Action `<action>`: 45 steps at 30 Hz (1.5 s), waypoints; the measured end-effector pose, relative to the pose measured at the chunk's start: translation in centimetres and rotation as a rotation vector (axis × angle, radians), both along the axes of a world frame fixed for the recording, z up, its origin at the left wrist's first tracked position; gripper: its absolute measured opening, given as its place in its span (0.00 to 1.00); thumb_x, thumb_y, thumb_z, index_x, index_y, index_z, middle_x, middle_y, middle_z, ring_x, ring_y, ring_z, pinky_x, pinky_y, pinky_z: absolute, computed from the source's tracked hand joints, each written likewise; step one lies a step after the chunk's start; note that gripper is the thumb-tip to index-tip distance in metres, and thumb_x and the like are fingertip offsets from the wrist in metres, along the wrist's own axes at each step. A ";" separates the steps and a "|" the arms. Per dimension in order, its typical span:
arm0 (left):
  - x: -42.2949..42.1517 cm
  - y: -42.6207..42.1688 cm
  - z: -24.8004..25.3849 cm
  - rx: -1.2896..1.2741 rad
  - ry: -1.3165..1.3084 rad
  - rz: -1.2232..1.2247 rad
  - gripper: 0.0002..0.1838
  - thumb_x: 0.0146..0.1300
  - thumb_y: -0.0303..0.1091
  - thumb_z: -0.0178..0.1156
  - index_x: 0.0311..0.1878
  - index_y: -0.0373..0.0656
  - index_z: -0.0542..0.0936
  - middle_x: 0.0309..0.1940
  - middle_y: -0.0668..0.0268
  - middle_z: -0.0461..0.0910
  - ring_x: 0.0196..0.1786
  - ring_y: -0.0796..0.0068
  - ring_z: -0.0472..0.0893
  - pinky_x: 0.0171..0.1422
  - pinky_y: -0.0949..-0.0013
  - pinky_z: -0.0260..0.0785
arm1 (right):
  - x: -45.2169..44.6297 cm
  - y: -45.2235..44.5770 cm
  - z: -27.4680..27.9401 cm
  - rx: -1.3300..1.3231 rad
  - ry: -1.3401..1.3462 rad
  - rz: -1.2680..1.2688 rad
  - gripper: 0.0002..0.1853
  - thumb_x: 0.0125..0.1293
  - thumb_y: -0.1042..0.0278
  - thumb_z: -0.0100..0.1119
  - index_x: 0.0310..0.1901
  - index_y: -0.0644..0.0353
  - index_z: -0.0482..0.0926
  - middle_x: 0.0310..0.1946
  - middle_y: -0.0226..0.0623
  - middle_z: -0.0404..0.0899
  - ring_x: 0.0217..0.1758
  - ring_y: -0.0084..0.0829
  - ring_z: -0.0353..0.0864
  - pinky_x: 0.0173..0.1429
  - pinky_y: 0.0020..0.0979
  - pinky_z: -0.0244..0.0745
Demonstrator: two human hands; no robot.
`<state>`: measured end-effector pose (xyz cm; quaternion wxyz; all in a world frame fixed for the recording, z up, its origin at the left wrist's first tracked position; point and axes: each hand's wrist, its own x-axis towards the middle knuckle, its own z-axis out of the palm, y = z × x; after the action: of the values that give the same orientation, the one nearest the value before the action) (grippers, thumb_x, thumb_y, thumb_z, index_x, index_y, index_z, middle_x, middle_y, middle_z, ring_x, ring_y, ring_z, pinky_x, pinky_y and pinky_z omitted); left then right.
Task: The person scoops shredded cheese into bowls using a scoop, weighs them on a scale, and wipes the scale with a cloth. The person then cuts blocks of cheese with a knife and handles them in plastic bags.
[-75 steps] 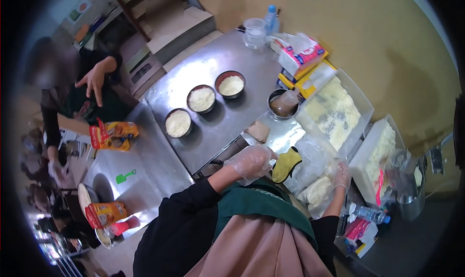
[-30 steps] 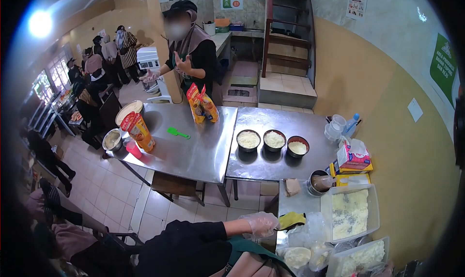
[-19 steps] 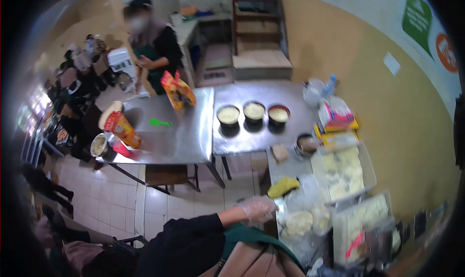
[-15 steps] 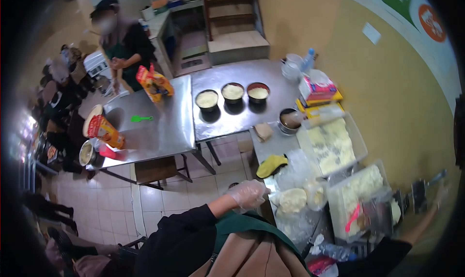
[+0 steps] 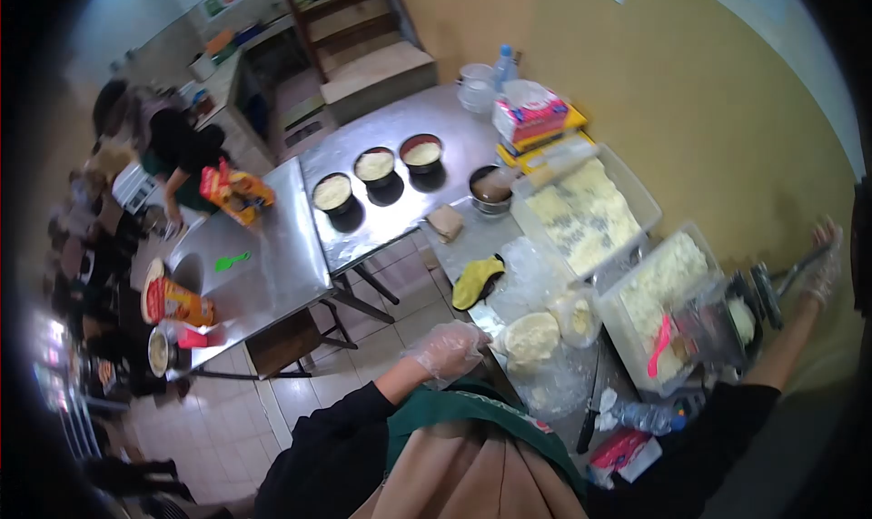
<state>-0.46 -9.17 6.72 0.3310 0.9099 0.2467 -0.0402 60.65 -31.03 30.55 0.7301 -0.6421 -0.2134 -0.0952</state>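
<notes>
My right hand [image 5: 825, 265], in a clear plastic glove, is closed round the metal lever handle [image 5: 801, 269] of a machine at the far right. Below the lever, a clear housing [image 5: 713, 319] leans over a plastic tub [image 5: 636, 294] of white shredded food. A pink utensil [image 5: 660, 345] lies in that tub. My left hand [image 5: 450, 348], also gloved, hangs in front of the green apron with its fingers curled, and no held thing shows. Just right of it, a pale dough-like mass [image 5: 532, 341] lies on clear plastic.
A second white-filled tub [image 5: 589, 212], a knife [image 5: 590, 408], a yellow cloth [image 5: 477, 281] and a water bottle [image 5: 649, 417] surround the work area. Three filled bowls [image 5: 374, 166] stand on the steel table. Beyond it, a co-worker [image 5: 168, 142] leans beside an orange packet [image 5: 238, 192].
My right hand has risen and now visibly grips the lever, which has swung up. The view has turned to the right. The co-worker has bent toward the table.
</notes>
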 end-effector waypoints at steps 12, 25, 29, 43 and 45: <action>2.3 -0.3 0.5 0.040 -0.035 -0.140 0.18 0.53 0.36 0.59 0.49 0.48 0.78 0.39 0.54 0.79 0.43 0.53 0.77 0.48 0.55 0.70 | -19.1 1.2 -2.5 -0.168 -0.367 -0.352 0.21 0.68 0.57 0.45 0.28 0.65 0.80 0.32 0.37 0.83 0.39 0.29 0.79 0.52 0.30 0.67; 3.6 -0.5 1.4 0.061 -0.070 -0.231 0.18 0.52 0.34 0.60 0.48 0.46 0.79 0.40 0.55 0.79 0.42 0.52 0.78 0.47 0.57 0.71 | -19.7 1.6 -5.2 0.073 -0.462 -0.207 0.15 0.65 0.65 0.49 0.24 0.66 0.74 0.22 0.36 0.76 0.32 0.30 0.80 0.47 0.30 0.73; 7.7 -0.1 5.3 0.029 -0.183 -0.349 0.19 0.52 0.29 0.62 0.50 0.46 0.76 0.45 0.55 0.78 0.47 0.53 0.77 0.52 0.59 0.69 | -20.3 1.7 -5.8 0.027 -0.555 -0.281 0.15 0.65 0.67 0.49 0.23 0.66 0.74 0.20 0.34 0.75 0.30 0.27 0.78 0.47 0.32 0.75; 31.3 -10.2 20.8 0.309 -1.077 -0.518 0.25 0.63 0.48 0.54 0.59 0.46 0.70 0.57 0.57 0.71 0.57 0.54 0.73 0.59 0.57 0.65 | -21.8 1.2 -6.7 0.065 -0.363 -0.211 0.11 0.64 0.69 0.50 0.30 0.68 0.79 0.24 0.34 0.77 0.29 0.26 0.76 0.40 0.33 0.72; 34.0 -11.8 20.9 0.317 -1.254 -0.476 0.23 0.62 0.50 0.53 0.54 0.44 0.74 0.54 0.56 0.74 0.54 0.53 0.75 0.59 0.57 0.65 | -19.9 1.1 -8.4 0.059 -0.425 -0.251 0.09 0.63 0.68 0.52 0.34 0.66 0.78 0.29 0.36 0.78 0.32 0.29 0.77 0.40 0.33 0.72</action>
<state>33.54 -20.98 27.59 0.2562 0.8281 -0.1951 0.4588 40.75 -29.92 22.20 0.6698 -0.6074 -0.2778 -0.3243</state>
